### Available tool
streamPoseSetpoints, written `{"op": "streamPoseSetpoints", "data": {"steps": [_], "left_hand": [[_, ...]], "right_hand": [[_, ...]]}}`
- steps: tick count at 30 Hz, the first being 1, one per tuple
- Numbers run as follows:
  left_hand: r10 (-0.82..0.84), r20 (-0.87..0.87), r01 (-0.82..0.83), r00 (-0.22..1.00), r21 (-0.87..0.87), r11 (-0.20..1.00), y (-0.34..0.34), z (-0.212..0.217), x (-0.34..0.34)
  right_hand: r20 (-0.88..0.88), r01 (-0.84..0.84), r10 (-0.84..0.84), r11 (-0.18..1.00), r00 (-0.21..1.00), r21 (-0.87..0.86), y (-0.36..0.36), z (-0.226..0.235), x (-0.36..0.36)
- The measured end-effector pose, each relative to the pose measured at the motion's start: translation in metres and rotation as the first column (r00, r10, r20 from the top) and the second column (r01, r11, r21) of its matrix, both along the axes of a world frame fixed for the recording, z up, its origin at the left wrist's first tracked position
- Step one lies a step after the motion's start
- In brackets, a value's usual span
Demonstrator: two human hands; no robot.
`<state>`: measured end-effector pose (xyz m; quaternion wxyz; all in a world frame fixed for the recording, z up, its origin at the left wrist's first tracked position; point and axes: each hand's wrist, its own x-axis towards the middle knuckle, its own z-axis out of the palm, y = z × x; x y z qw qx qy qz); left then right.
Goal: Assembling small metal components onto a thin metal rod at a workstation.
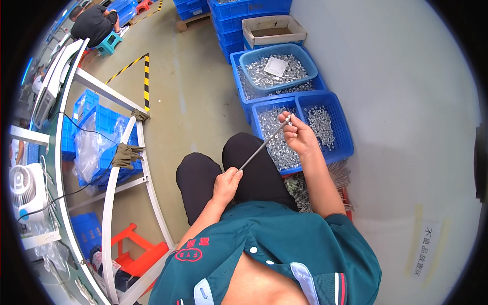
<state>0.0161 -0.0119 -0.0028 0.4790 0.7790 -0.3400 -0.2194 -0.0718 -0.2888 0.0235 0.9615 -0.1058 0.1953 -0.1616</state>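
Note:
My left hand (pixel 226 187), in front of my thighs, is closed round the lower end of a thin grey metal rod (pixel 258 151). The rod slants up and away to the right. At its far end the fingers of my right hand (pixel 300 136) pinch a small shiny metal piece (pixel 288 119) against the tip; its exact shape is too small to tell. Below my right hand lies a blue divided basket (pixel 345 133). Loose silver metal parts (pixel 277 147) fill its left compartment, and small nut-like pieces (pixel 320 124) lie in the right one.
Behind stands a light blue basket (pixel 311 63) of metal parts, then an open carton (pixel 300 36) and stacked blue crates (pixel 223 25). Thin metal rods (pixel 335 175) lie beside my right forearm. A white-framed workbench (pixel 109 223) and a red stool (pixel 145 256) are at left; a person (pixel 91 25) sits far off.

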Motion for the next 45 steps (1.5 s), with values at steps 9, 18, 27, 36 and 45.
{"op": "streamPoseSetpoints", "data": {"steps": [9, 18, 27, 36, 45], "left_hand": [[0.003, -0.014, -0.003, 1.000, 0.003, 1.000, 0.000, 0.000, 0.000], [0.013, -0.074, -0.014, 0.997, -0.009, 1.000, 0.002, -0.001, 0.000], [0.028, -0.117, -0.032, 0.993, -0.037, 0.999, -0.003, -0.005, -0.001], [0.030, -0.117, -0.029, 0.993, 0.009, 1.000, -0.002, -0.004, 0.003], [0.027, -0.117, -0.025, 0.993, 0.018, 1.000, 0.001, -0.006, 0.002]], "right_hand": [[-0.011, -0.019, 0.018, 0.998, 1.000, -0.066, -0.003, -0.011, 0.001], [-0.261, -0.107, -0.016, 0.888, 0.965, -0.448, -0.003, 0.020, 0.001], [-0.451, -0.426, 0.167, 0.704, 0.877, -0.568, 0.033, 0.011, 0.005], [-0.419, -0.229, 0.054, 0.896, 0.907, -0.380, 0.009, -0.007, -0.018], [-0.177, -0.132, 0.097, 0.970, 0.979, -0.204, -0.005, -0.014, -0.012]]}}
